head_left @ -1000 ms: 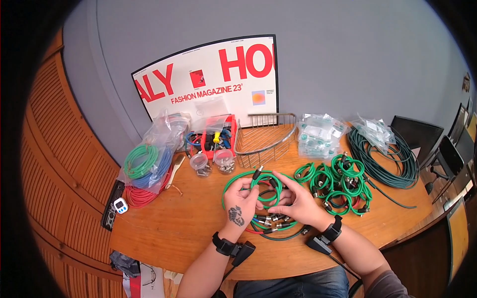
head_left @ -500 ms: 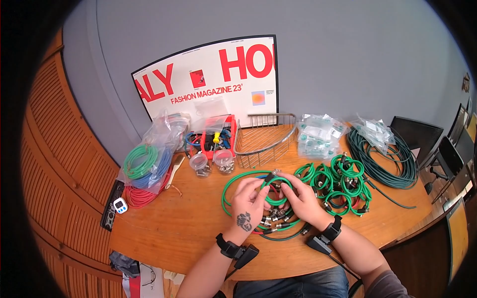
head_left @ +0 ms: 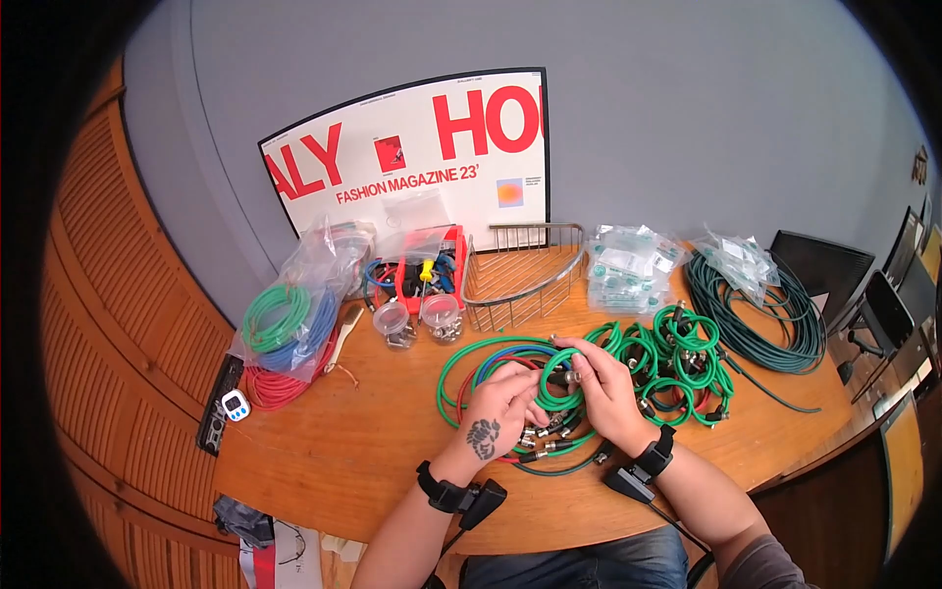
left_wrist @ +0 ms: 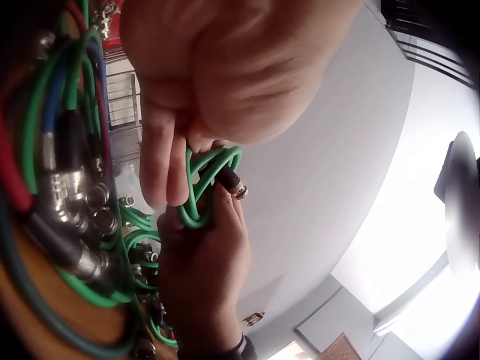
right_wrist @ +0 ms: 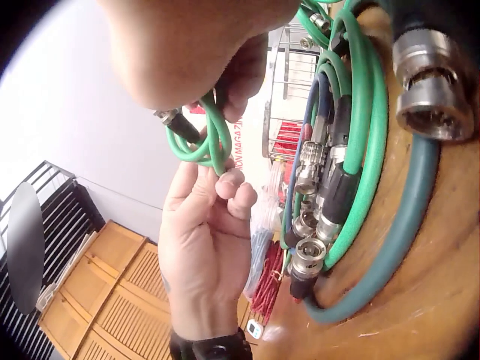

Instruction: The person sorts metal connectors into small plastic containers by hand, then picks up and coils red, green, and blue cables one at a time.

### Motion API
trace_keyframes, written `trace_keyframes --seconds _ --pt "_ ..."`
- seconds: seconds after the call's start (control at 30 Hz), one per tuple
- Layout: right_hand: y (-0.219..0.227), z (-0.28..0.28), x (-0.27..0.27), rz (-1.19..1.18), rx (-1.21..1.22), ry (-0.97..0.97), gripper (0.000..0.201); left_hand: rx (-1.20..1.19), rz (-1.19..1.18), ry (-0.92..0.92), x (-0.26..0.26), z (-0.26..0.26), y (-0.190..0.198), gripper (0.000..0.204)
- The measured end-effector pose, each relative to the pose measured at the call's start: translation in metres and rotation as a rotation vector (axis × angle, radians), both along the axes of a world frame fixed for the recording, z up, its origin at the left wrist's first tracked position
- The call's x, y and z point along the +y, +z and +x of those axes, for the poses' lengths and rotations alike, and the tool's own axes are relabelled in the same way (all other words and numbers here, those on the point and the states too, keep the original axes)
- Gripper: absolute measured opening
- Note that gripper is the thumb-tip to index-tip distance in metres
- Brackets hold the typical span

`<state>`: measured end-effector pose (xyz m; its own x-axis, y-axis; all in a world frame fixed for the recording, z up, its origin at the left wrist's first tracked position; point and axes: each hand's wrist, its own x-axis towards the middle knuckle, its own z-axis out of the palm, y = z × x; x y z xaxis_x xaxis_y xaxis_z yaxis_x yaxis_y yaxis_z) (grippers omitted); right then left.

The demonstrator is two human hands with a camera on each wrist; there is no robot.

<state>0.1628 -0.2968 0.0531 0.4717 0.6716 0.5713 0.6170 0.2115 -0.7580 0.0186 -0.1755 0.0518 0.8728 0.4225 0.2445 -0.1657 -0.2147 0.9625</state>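
Note:
Both hands hold a small coil of green coaxial cable (head_left: 561,403) above the middle of the table. My right hand (head_left: 610,398) grips the coil's right side, its thumb by a black-booted metal BNC connector (left_wrist: 231,180). From the left, my left hand (head_left: 496,410) pinches the loops with its fingertips, as the right wrist view shows. Beneath the hands lies a loose pile of green, red, blue and dark cables (head_left: 446,378) with several metal connectors (right_wrist: 309,259). Part of the coil is hidden behind the fingers.
Several coiled green cables (head_left: 692,339) lie just right of the hands, a big dark green coil (head_left: 814,339) beyond. Behind stand a wire basket (head_left: 525,290), a red bin (head_left: 456,245) and small clear cups (head_left: 391,319). Bagged cables (head_left: 280,329) lie left, bagged parts (head_left: 633,265) behind right.
The small green coil has moved slightly right and been drawn into a tighter ring. Its connector has turned from the top to inside the ring. Blue and red cables below now show more.

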Motion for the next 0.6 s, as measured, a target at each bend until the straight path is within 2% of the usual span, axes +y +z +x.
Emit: trace_keyframes --seconds 0.07,0.1,0.13,0.2,0.27,0.33,0.43,0.47,0.53,0.6 --pt "-0.001 0.001 0.000 -0.041 0.191 0.082 0.027 -0.028 -0.028 0.011 -0.001 0.000 0.005 0.028" --pt "-0.001 0.002 0.000 -0.042 0.191 0.085 0.027 -0.054 -0.054 0.021 -0.001 -0.001 0.006 0.027" --pt "-0.002 0.002 0.000 -0.075 0.158 0.080 0.028 -0.053 -0.054 0.022 0.000 -0.001 0.005 0.027" --pt "-0.005 0.004 0.002 -0.105 0.126 0.074 0.030 -0.116 -0.225 -0.003 0.006 0.000 0.002 0.028" --pt "-0.011 0.003 0.007 0.019 -0.006 0.158 0.028 -0.166 -0.216 0.005 0.007 0.003 -0.002 0.027" --pt "-0.008 -0.005 0.000 -0.135 -0.106 0.151 0.028 -0.135 -0.144 0.024 0.008 0.003 -0.001 0.027" --pt "-0.002 -0.014 0.000 -0.115 0.000 0.132 0.026 -0.137 -0.287 0.059 0.013 0.003 -0.006 0.027" --pt "-0.006 -0.010 0.004 -0.057 0.006 0.065 0.025 -0.144 -0.367 0.055 0.015 0.003 -0.007 0.027" --pt "-0.009 -0.004 0.004 0.004 0.009 -0.007 0.025 -0.149 -0.352 0.078 0.014 0.005 -0.005 0.026" --pt "-0.002 -0.003 0.001 -0.076 0.362 -0.047 0.025 -0.094 -0.271 0.063 0.013 0.006 -0.005 0.024"
